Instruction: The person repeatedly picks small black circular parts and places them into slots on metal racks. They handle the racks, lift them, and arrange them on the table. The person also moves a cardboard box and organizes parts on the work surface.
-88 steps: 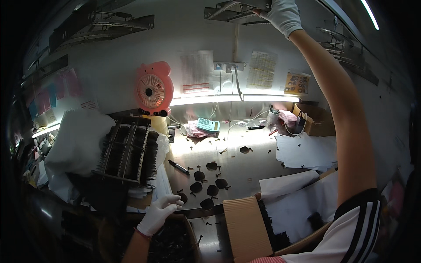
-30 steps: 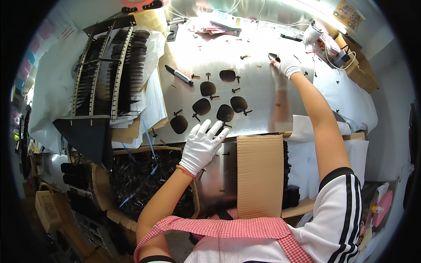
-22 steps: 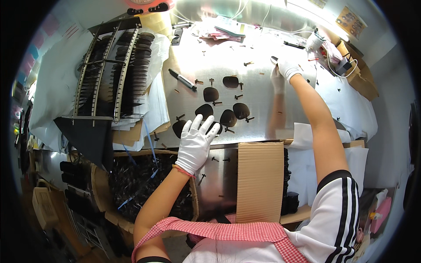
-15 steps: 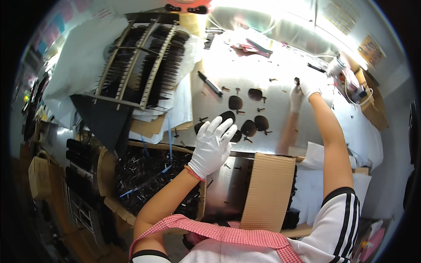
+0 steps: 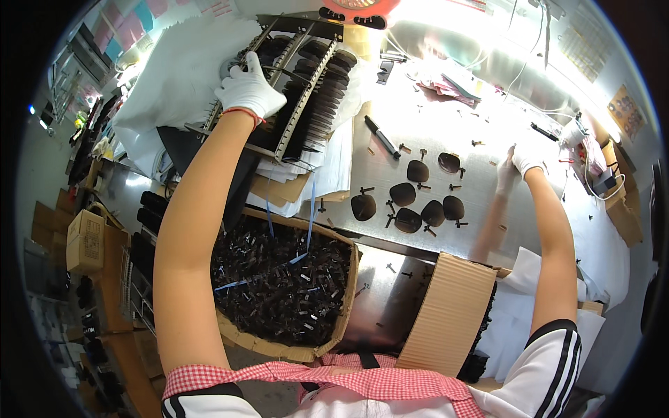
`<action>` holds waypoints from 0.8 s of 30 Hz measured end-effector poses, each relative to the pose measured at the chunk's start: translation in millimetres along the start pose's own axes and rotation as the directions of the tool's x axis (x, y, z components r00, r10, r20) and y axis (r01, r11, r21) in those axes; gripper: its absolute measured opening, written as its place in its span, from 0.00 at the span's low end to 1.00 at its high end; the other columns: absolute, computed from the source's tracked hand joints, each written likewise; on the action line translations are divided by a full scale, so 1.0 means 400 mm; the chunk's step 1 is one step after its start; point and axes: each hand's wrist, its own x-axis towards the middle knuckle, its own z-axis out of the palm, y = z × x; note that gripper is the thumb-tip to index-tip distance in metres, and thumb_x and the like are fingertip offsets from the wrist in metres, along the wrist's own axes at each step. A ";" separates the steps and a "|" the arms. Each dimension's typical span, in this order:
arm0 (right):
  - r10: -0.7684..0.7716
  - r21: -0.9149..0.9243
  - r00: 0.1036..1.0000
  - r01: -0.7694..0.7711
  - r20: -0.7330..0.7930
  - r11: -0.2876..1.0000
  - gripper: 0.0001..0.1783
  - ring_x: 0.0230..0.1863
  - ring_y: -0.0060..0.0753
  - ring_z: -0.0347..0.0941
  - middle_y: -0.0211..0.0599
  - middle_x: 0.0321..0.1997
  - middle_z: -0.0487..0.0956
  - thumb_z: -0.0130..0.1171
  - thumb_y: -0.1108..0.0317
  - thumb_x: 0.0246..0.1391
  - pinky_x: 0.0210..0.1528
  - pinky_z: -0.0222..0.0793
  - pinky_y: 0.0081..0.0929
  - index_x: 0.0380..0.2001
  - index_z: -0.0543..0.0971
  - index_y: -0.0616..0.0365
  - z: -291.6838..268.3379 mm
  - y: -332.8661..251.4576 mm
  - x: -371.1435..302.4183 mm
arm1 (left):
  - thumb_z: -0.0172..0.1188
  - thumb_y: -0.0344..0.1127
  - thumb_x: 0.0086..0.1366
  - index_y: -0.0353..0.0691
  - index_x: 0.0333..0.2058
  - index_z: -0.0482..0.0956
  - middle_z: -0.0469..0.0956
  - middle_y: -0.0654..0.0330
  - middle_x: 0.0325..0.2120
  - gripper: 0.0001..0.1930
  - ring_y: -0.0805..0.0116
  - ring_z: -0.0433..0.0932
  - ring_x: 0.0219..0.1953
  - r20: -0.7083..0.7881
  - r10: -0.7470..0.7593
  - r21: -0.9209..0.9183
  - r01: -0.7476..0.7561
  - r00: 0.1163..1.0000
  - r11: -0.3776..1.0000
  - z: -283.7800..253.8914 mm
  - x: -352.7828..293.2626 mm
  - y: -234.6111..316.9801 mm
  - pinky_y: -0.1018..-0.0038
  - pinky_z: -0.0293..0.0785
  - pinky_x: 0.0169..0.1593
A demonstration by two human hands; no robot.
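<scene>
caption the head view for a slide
Left hand at a lens rack, right hand over a bench with dark lenses.

The fisheye view looks from the person's head, downward and forward: the apron (image 5: 390, 383) is very near, the left hand (image 5: 249, 92) and right hand (image 5: 527, 156) farther, the fan (image 5: 359, 10) at the upper edge.

Covered, washed out or cut off in my view.
My left hand (image 5: 249, 92) hides part of the lens rack (image 5: 304, 87); glare bleaches my right hand (image 5: 529, 157), so I can't tell what it holds. The top edge crops the pink fan (image 5: 358, 11); the jumbled dark pieces (image 5: 286, 282) are too small to identify.
</scene>
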 end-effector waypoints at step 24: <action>-0.570 0.712 0.806 0.493 -0.157 0.501 0.26 0.57 0.32 0.72 0.37 0.63 0.73 0.54 0.63 0.64 0.60 0.68 0.32 0.63 0.68 0.59 -0.770 -0.415 -0.390 | 0.58 0.38 0.54 0.46 0.27 0.72 0.71 0.66 0.26 0.06 0.70 0.68 0.24 0.034 0.371 -0.843 0.226 0.928 -0.487 -0.238 -0.239 -0.075 0.69 0.67 0.31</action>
